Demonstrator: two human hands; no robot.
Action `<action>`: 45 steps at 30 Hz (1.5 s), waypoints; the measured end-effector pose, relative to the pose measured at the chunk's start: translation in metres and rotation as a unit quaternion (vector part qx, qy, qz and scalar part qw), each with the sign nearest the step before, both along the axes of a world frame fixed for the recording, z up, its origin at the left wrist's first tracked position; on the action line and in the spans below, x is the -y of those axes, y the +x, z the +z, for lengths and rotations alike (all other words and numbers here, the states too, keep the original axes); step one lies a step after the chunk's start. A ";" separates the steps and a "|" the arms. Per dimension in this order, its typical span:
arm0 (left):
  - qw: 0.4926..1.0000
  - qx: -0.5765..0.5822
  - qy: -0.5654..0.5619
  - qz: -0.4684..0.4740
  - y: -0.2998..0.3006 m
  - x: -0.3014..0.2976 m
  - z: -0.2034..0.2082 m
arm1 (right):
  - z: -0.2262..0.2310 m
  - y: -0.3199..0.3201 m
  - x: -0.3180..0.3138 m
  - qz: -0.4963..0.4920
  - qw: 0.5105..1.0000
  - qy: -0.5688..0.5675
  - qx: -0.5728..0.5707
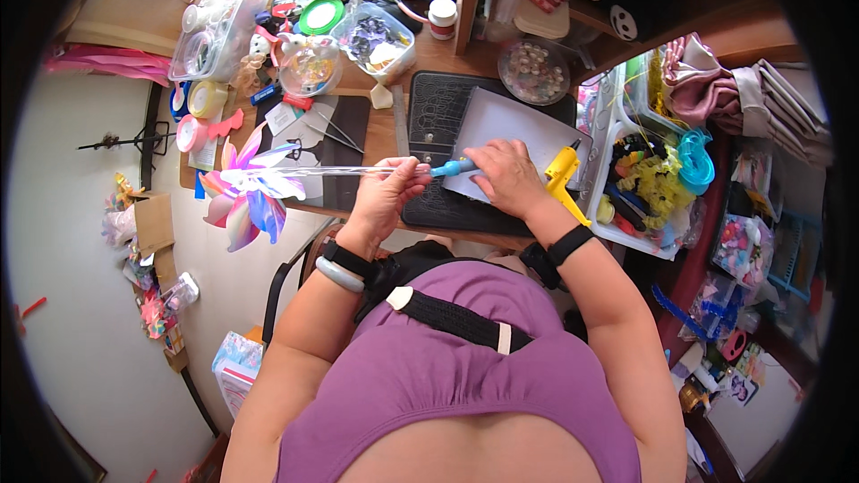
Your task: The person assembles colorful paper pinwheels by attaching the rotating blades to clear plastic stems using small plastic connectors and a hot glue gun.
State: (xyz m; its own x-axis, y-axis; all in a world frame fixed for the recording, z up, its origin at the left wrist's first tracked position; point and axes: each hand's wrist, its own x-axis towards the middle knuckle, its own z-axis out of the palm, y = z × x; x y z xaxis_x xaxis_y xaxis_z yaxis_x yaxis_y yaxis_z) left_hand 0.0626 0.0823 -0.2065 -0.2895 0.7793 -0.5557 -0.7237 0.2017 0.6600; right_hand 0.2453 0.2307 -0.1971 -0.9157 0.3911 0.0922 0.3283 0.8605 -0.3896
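Observation:
A shiny pinwheel with pink, white and violet petals reaches out past the table's front left side. Its clear stick runs sideways to my left hand, whose fingers pinch it near its right end. A blue handle sits at that end, in line with the stick. My right hand grips the handle's other end between thumb and fingers, over a white tray or sheet. Just right of that hand lies a yellow glue gun.
Under the white piece is a black mat. Scissors or tweezers and tape rolls lie left. Behind stand a tub of bits and a white bottle. A bowl of beads and a full white bin flank the right.

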 end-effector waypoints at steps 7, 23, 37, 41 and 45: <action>0.999 0.001 0.034 0.037 -0.008 0.013 0.014 | 0.007 -0.012 0.008 0.011 0.998 -0.042 -0.037; 0.999 -0.035 0.028 0.014 0.059 0.025 0.073 | 0.088 0.067 0.048 -0.016 0.999 -0.014 -0.043; 0.984 -0.102 0.101 -0.108 0.161 0.033 0.136 | 0.157 0.187 0.079 -0.078 0.941 -0.328 -0.031; 0.961 -0.182 0.157 -0.135 0.189 0.033 0.156 | 0.164 0.218 0.090 -0.080 0.912 -0.397 -0.056; 0.955 0.070 0.190 0.218 0.196 0.029 0.190 | 0.172 0.234 0.121 -0.105 0.986 -0.039 -0.122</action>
